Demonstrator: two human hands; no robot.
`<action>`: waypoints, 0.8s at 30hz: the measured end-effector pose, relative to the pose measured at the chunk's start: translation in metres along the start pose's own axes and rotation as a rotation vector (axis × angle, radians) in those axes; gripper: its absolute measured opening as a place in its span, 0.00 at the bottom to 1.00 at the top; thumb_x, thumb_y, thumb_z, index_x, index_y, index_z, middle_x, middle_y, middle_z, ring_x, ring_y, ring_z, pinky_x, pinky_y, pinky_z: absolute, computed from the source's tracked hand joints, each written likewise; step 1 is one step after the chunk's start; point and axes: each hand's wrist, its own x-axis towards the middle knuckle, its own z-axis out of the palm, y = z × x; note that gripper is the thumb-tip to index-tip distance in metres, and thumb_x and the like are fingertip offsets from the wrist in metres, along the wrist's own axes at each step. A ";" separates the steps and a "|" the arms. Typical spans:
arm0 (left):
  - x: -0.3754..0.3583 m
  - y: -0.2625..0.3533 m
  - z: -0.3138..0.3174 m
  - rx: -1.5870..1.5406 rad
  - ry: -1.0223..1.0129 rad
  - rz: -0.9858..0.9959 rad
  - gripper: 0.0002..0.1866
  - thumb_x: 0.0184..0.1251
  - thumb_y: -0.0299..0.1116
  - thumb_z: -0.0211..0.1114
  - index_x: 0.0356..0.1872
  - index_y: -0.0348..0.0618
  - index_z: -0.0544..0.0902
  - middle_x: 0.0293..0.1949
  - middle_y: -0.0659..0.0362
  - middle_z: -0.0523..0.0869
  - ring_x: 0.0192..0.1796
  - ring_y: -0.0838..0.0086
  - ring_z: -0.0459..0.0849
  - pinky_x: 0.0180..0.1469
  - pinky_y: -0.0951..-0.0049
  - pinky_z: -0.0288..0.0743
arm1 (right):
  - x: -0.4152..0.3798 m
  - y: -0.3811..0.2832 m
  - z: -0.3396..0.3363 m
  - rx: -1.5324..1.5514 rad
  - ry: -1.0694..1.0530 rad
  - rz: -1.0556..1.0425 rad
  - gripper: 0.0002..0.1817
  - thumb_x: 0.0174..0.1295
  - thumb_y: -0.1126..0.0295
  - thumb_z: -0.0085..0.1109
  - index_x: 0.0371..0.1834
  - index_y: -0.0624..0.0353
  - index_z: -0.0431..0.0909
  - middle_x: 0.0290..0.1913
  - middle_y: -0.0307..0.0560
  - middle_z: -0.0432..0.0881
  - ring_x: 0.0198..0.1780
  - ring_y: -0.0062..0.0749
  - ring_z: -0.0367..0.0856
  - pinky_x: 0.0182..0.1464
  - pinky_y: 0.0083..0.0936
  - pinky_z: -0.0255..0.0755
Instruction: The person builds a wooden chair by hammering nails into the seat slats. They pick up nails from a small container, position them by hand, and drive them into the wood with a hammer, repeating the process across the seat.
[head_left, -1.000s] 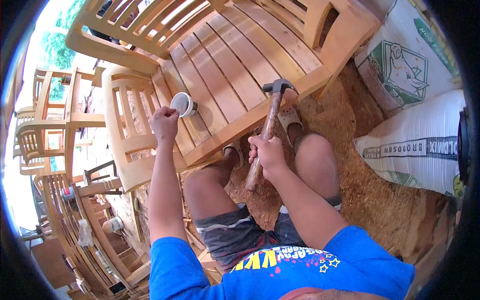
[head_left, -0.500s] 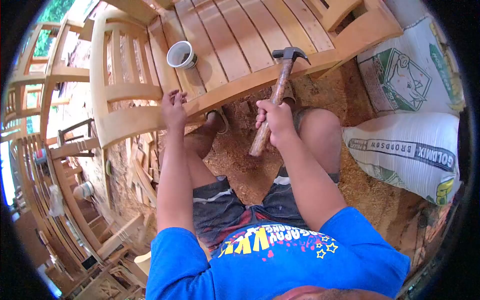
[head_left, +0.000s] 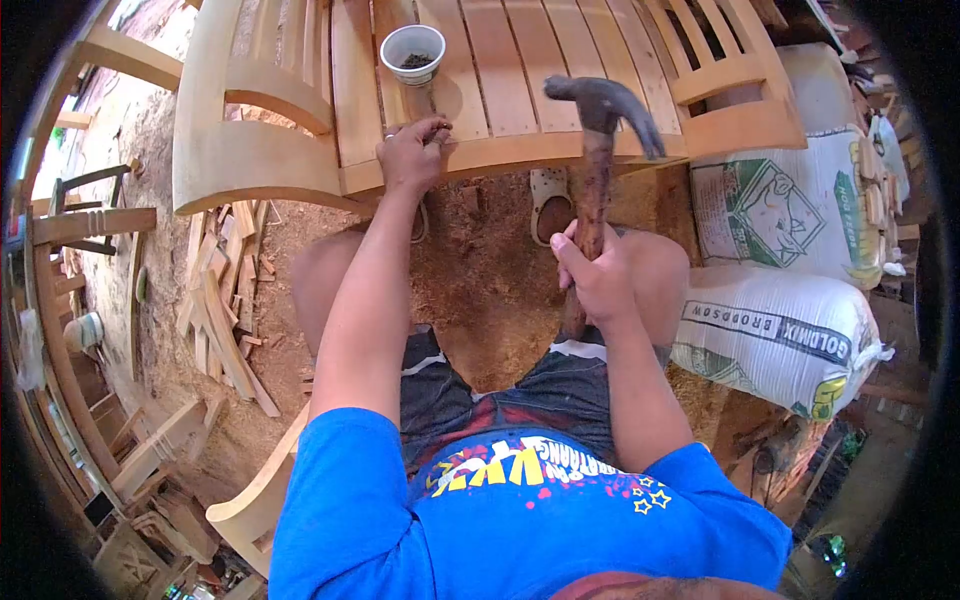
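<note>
So the hammer (head_left: 597, 180) is a bit right of center, head toward the top of the frame, and the right hand (head_left: 600, 275) has its fingers wrapped around the handle. Left hand (head_left: 413, 155) is curled up by the front edge of the slatted wooden bench (head_left: 505, 80) at upper center, can't tell if anything's pinched in it, with a white tub (head_left: 412, 55) of dark bits just above. Further out, printed sacks (head_left: 770, 335) sit at right and wood scraps (head_left: 225, 300) lie at left.
</note>
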 end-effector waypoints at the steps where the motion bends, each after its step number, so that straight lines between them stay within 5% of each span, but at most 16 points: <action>1: 0.001 0.001 0.000 0.003 0.000 -0.010 0.11 0.68 0.44 0.71 0.48 0.61 0.94 0.50 0.64 0.94 0.58 0.62 0.85 0.65 0.56 0.69 | 0.000 -0.007 0.005 -0.032 -0.023 0.019 0.12 0.69 0.63 0.69 0.39 0.57 0.77 0.23 0.35 0.76 0.21 0.19 0.75 0.26 0.23 0.72; 5: -0.001 0.015 -0.007 0.133 -0.029 -0.045 0.11 0.68 0.45 0.71 0.48 0.64 0.94 0.50 0.66 0.94 0.59 0.62 0.84 0.65 0.56 0.68 | -0.002 -0.023 0.022 -0.154 -0.100 0.066 0.14 0.71 0.60 0.68 0.44 0.61 0.79 0.26 0.39 0.79 0.24 0.22 0.77 0.29 0.25 0.73; 8: -0.001 0.002 0.001 0.179 0.048 0.068 0.16 0.63 0.55 0.73 0.49 0.68 0.93 0.47 0.62 0.94 0.54 0.60 0.88 0.58 0.53 0.76 | 0.005 -0.022 0.025 -0.295 -0.114 -0.021 0.17 0.72 0.59 0.67 0.46 0.65 0.80 0.29 0.45 0.82 0.28 0.28 0.81 0.34 0.30 0.76; 18: 0.000 0.008 -0.002 0.159 0.026 0.020 0.16 0.63 0.53 0.73 0.50 0.67 0.93 0.52 0.66 0.93 0.57 0.60 0.87 0.59 0.53 0.75 | 0.009 -0.066 0.044 -0.339 -0.172 -0.281 0.22 0.75 0.54 0.63 0.43 0.67 0.78 0.26 0.51 0.80 0.30 0.29 0.77 0.37 0.33 0.74; 24: -0.004 0.007 -0.001 0.196 0.063 0.074 0.15 0.64 0.51 0.74 0.50 0.66 0.93 0.53 0.65 0.93 0.57 0.59 0.88 0.61 0.56 0.76 | 0.046 -0.020 0.054 -0.640 -0.159 -0.224 0.23 0.73 0.54 0.63 0.45 0.69 0.79 0.32 0.64 0.85 0.36 0.54 0.87 0.44 0.43 0.78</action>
